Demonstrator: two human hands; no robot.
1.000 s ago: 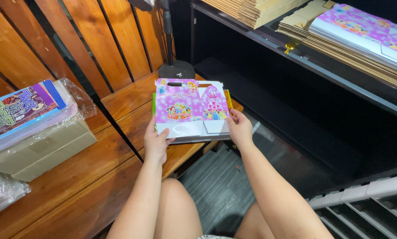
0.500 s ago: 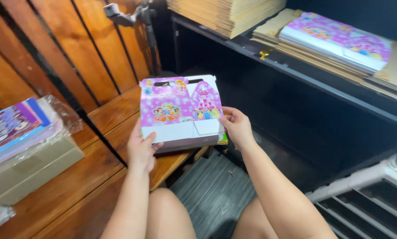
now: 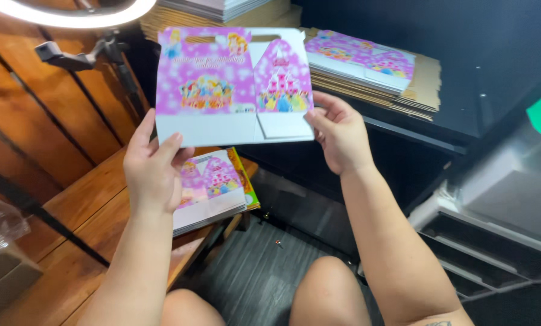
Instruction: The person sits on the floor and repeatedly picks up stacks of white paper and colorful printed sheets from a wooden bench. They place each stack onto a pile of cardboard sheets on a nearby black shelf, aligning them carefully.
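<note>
wooden bench (image 3: 83,211) below; left hand (image 3: 152,166) and right hand (image 3: 338,134) pinch a flat pink carton (image 3: 234,84) by its lower corners, fingers pressed; such light edge grips could let it bend or slip.

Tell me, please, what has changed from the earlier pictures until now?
Both hands, the left hand and the right hand, have lifted one flat pink box blank off the stack on the wooden bench and raised it toward the shelf. The grip at both lower corners and the stack itself stayed as before.
</note>
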